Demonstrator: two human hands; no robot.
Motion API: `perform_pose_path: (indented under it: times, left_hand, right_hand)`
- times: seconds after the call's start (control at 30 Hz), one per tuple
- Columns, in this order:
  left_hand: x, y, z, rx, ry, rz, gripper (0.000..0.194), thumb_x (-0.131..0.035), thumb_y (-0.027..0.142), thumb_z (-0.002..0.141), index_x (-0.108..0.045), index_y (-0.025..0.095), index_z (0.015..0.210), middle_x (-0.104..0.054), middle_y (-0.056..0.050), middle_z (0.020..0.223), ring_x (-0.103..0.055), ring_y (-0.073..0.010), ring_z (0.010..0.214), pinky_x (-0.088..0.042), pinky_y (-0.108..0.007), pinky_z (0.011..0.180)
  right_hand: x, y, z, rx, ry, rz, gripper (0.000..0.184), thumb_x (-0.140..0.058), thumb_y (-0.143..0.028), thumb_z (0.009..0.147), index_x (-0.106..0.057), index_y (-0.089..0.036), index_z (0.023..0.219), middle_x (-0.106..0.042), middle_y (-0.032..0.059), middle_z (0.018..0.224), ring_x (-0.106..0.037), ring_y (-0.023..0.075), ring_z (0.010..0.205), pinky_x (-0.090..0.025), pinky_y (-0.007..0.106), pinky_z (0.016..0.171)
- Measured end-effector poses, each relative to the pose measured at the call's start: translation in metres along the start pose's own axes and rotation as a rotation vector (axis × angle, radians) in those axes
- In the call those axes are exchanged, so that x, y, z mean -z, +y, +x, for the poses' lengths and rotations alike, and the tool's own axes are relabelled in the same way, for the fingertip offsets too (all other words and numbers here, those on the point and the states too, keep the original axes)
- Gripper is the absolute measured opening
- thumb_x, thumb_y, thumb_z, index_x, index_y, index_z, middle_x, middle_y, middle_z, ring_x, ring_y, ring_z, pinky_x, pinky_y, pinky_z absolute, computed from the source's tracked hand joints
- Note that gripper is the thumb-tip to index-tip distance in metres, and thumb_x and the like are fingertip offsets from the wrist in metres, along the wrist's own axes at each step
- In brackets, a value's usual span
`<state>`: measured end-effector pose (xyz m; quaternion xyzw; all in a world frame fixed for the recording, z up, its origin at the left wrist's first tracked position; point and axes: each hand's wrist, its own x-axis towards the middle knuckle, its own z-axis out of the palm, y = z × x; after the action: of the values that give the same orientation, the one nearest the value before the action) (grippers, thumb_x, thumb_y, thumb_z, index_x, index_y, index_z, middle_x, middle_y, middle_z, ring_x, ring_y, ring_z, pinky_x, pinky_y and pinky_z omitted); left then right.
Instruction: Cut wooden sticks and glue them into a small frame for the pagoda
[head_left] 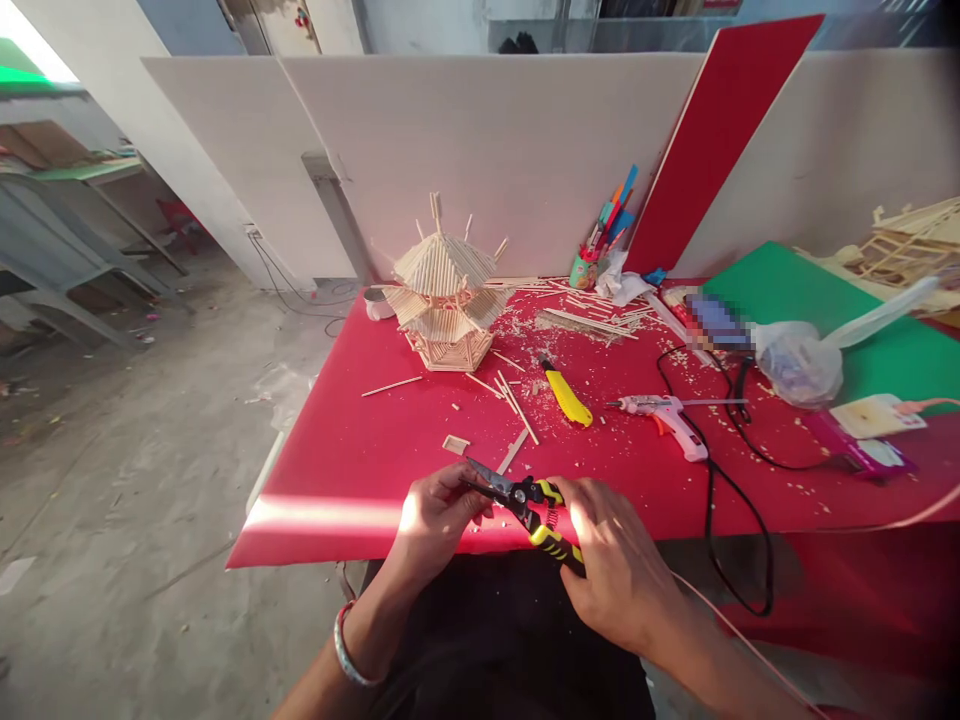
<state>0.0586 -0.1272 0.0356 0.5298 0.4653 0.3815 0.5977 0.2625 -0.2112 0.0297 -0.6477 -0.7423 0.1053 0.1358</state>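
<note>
My right hand (619,570) is closed round the yellow-and-black handles of a pair of cutters (525,505), held at the near edge of the red table (352,450). The cutter's dark jaws point left toward my left hand (435,520). That hand's fingers are pinched together just under the jaws, and what they hold is too small to make out. A silver bangle is on my left wrist. Beyond the hands stands a small pagoda model (446,300) built of thin wooden sticks.
A yellow utility knife (566,395), a white glue gun (667,418) with a black cord, loose sticks (514,395) and wood chips lie on the table. A cup of pens (589,262), a clear plastic bag (799,360), a green sheet (885,345) and white boards stand behind.
</note>
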Motion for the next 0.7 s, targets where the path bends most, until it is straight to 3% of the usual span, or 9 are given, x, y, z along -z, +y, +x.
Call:
perform_pose_path:
  times: [0.23, 0.43, 0.6, 0.7]
  left_hand:
    - [0.004, 0.005, -0.002, -0.009, -0.047, 0.038, 0.004, -0.065, 0.016, 0.069, -0.069, 0.016, 0.067, -0.067, -0.001, 0.059, -0.056, -0.0112, 0.053, -0.047, -0.022, 0.053]
    - [0.010, 0.017, -0.005, 0.030, -0.080, 0.046, 0.006, -0.069, 0.020, 0.069, -0.072, 0.015, 0.069, -0.066, -0.002, 0.057, -0.055, -0.0110, 0.053, -0.047, -0.022, 0.053]
    - [0.012, 0.017, 0.001, 0.051, -0.124, 0.019, 0.006, -0.066, 0.013, 0.063, -0.071, 0.015, 0.065, -0.067, -0.001, 0.057, -0.057, -0.0109, 0.051, -0.048, -0.022, 0.051]
    - [0.010, 0.016, 0.005, 0.081, -0.171, 0.019, 0.014, -0.060, 0.008, 0.060, -0.072, 0.015, 0.064, -0.067, -0.001, 0.056, -0.057, -0.0106, 0.049, -0.048, -0.021, 0.050]
  right_hand:
    - [-0.002, 0.001, -0.002, 0.044, -0.040, -0.071, 0.076, -0.058, -0.017, 0.070, -0.038, -0.014, 0.144, -0.054, 0.0191, 0.130, -0.049, 0.0367, 0.122, -0.045, 0.053, 0.100]
    - [-0.009, 0.002, -0.001, 0.105, -0.078, -0.015, 0.068, -0.054, -0.018, 0.073, -0.043, -0.013, 0.139, -0.060, 0.0159, 0.123, -0.056, 0.0307, 0.115, -0.047, 0.047, 0.101]
    - [-0.008, 0.010, -0.001, 0.141, 0.002, -0.078, 0.081, -0.057, -0.019, 0.069, -0.034, -0.014, 0.146, -0.054, 0.0174, 0.130, -0.048, 0.0357, 0.124, -0.041, 0.055, 0.105]
    - [-0.004, 0.012, -0.001, 0.124, -0.018, -0.051, 0.081, -0.057, -0.019, 0.068, -0.035, -0.017, 0.146, -0.055, 0.0161, 0.127, -0.048, 0.0353, 0.123, -0.041, 0.054, 0.104]
